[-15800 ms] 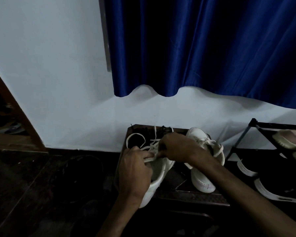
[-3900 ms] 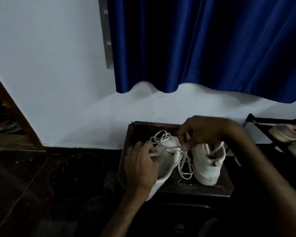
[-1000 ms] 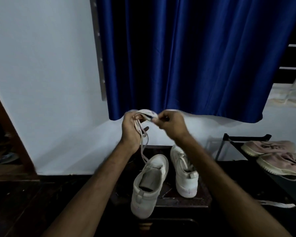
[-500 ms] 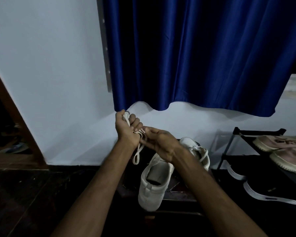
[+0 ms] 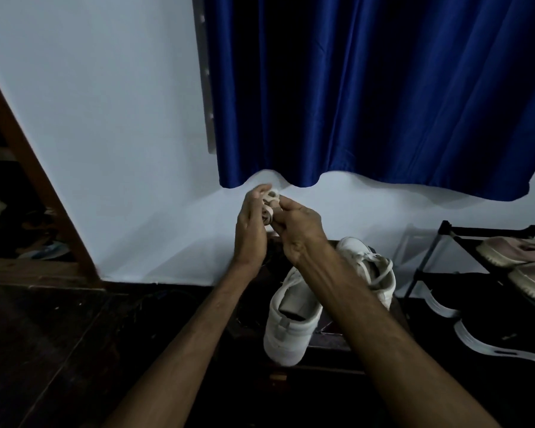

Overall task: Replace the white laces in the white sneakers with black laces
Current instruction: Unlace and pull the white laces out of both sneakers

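White lace [image 5: 269, 202], pulled free and gathered into a small bundle, is held at the centre of the frame between the left hand [image 5: 250, 230] and the right hand [image 5: 297, 225], both sets of fingers curled around it, probably so it stays compact for setting aside. Lower down, the near sneaker [image 5: 291, 319] is seen unlaced on a dark stand [image 5: 331, 339], while the far sneaker [image 5: 369, 267] is laced in white, so its turn is judged next.
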{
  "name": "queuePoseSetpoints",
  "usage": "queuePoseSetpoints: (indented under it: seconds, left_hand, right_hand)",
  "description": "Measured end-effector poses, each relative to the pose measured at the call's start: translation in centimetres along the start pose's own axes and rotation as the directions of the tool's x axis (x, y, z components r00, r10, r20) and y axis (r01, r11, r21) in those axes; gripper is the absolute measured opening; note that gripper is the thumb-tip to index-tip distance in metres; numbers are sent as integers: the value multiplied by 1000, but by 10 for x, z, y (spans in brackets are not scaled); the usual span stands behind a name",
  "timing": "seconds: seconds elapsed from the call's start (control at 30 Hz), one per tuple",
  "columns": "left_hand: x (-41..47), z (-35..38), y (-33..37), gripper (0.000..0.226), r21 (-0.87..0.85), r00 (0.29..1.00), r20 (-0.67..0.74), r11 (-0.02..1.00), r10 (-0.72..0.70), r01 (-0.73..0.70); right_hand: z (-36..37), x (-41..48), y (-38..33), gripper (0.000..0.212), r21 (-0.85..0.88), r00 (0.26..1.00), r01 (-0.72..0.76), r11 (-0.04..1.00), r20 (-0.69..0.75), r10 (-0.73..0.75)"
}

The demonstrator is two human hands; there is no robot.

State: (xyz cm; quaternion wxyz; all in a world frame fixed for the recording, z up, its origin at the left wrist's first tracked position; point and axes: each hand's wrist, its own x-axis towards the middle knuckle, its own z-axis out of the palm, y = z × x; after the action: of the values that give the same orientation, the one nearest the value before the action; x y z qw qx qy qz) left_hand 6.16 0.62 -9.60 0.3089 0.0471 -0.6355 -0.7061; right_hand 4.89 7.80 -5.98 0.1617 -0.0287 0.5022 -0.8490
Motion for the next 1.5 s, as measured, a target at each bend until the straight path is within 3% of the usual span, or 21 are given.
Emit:
queuePoseSetpoints:
  seconds: [0.03, 0.1, 0.13, 0.2, 0.27, 0.3, 0.37, 0.47, 0.53, 0.6, 0.7, 0.77, 0.83, 0.87, 0.97, 1.03, 1.1, 1.17, 1.27, 1.4, 1.5]
  left_hand:
    - [-3, 1, 1, 40, -141, 976, -45, 968, -214, 206]
    - [-5, 1, -1, 45, -405, 819, 4, 748, -574, 527]
    - [-4, -1, -6, 44, -476, 752, 22, 655, -658, 587]
    - [-4, -5, -14, 40, -534, 685, -73, 608, -725, 587]
    - [-4, -9, -16, 39, -521, 650, -211, 646, -730, 557]
    - [-4, -11, -17, 39, -525, 638, -242, 652, -731, 547]
    - [-1, -18, -21, 37, -554, 628, -295, 664, -720, 502]
    - [8, -34, -39, 34, -530, 590, -388, 695, -708, 486]
    - [9, -42, -53, 33, -527, 607, -376, 700, -700, 482]
    - [3, -45, -64, 33, -479, 672, -318, 726, -668, 494]
    - [-14, -45, -84, 23, -134, 800, -238, 834, -551, 535]
    - [-21, -49, -102, 20, 247, 914, -187, 883, -361, 400]
    - [-26, -52, -115, 20, 595, 980, -3, 787, -201, 164]
    - [-29, -53, -121, 20, 733, 982, 121, 680, -146, 10]
    - [-41, -50, -130, 33, 894, 906, 397, 288, -147, -344]
    - [-46, -47, -129, 41, 909, 892, 413, 146, -186, -390]
    - [-45, -47, -129, 48, 918, 896, 397, 114, -199, -381]
    - [-43, -49, -132, 54, 911, 896, 407, 151, -176, -384]
    - [-45, -55, -131, 52, 875, 911, 407, 314, -64, -369]
    - [-49, -57, -125, 55, 814, 905, 415, 409, 90, -414]
    - [-51, -52, -114, 59, 678, 942, 329, 680, 59, -279]
  right_hand:
    - [-1, 2, 7, 18, -51, 1000, 13, 999, -6, -13]
    - [-8, 5, 27, 12, -284, 991, 128, 950, 7, -131]
    - [-14, 6, 38, 11, -463, 968, 244, 852, 68, -240]
    - [-24, 5, 54, 14, -730, 860, 496, 470, 339, -382]
    - [-29, 7, 62, 33, -783, 783, 610, 121, 572, -244]
    - [-30, 7, 61, 45, -778, 774, 628, 12, 623, -114]
    - [-30, 3, 49, 60, -753, 756, 655, -64, 651, 75]
    - [-35, -8, 23, 59, -715, 713, 699, -20, 693, 106]
    - [-45, -11, 5, 48, -756, 757, 653, -40, 650, 66]
    - [-63, -5, -7, 36, -816, 821, 571, -93, 569, 42]
    - [-92, -1, -9, 25, -861, 876, 482, -160, 475, 86]
    - [-103, -3, -4, 20, -877, 892, 452, -164, 441, 103]
    - [-108, -6, -1, 19, -893, 905, 425, -146, 417, 82]
    - [-109, -6, 1, 19, -901, 911, 412, -136, 408, 58]
    - [-109, -7, 7, 19, -913, 920, 388, -127, 392, -4]
    - [-109, -8, 13, 19, -925, 927, 369, -94, 373, -28]
    - [-110, -10, 20, 22, -940, 938, 338, -33, 340, -66]
    - [-112, -15, 24, 24, -949, 945, 316, 15, 313, -100]
    - [-112, -23, 34, 25, -957, 958, 277, 91, 267, -107]
    - [-111, -33, 55, 35, -906, 970, 227, 357, 176, -168]
    - [-102, -32, 61, 35, -866, 956, 259, 429, 165, -243]
